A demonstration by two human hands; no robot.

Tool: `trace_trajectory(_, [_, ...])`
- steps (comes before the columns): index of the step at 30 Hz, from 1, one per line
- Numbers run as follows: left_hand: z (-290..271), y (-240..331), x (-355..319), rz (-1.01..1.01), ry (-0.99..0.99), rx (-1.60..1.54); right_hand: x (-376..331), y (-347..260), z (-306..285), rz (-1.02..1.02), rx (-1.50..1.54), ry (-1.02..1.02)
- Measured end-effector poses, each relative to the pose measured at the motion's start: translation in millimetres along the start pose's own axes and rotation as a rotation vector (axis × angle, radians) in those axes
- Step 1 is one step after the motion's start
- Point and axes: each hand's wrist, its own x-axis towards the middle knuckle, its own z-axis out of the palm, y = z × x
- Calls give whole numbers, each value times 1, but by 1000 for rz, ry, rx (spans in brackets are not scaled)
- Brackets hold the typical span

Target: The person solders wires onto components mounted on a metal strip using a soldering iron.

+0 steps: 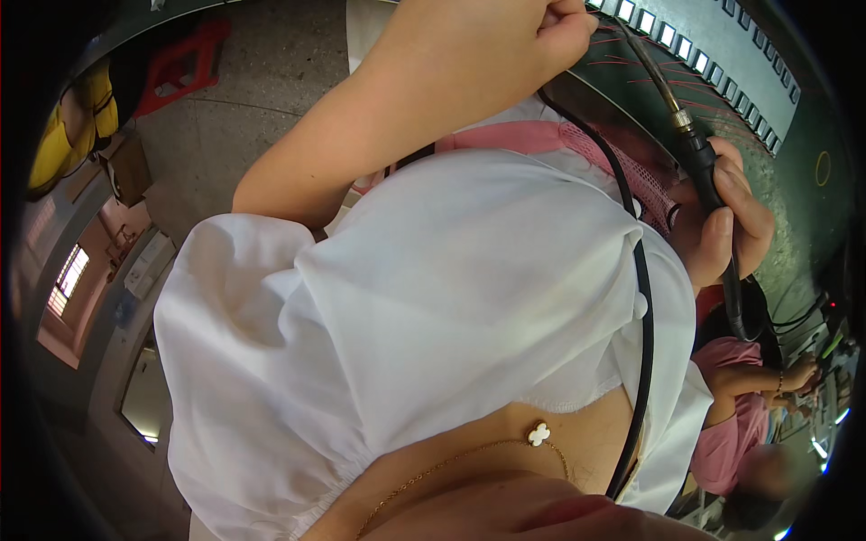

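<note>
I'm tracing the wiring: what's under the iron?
Red wires show on both sides of the iron, over the green bench; whatever lies directly beneath is covered.

White blouse, bit of satin sheen, loose with soft folds. Short puffy left sleeve, gathered near shoulder, pretty roomy. Scalloped white trim at open neckline. Couple round white buttons up front. Thin gold chain, white four-leaf pendant with gold edge, kinda cute. Black cable running over chest. Left hand and right hand bare, btw.
</note>
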Motion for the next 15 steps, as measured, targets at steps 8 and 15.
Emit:
trace_trajectory(8, [2,0,-2,37,36,21,-3,4,0,1,60,100])
trace_trajectory(15, [-1,2,0,-80,-14,-48,-5,4,-2,10,56,97])
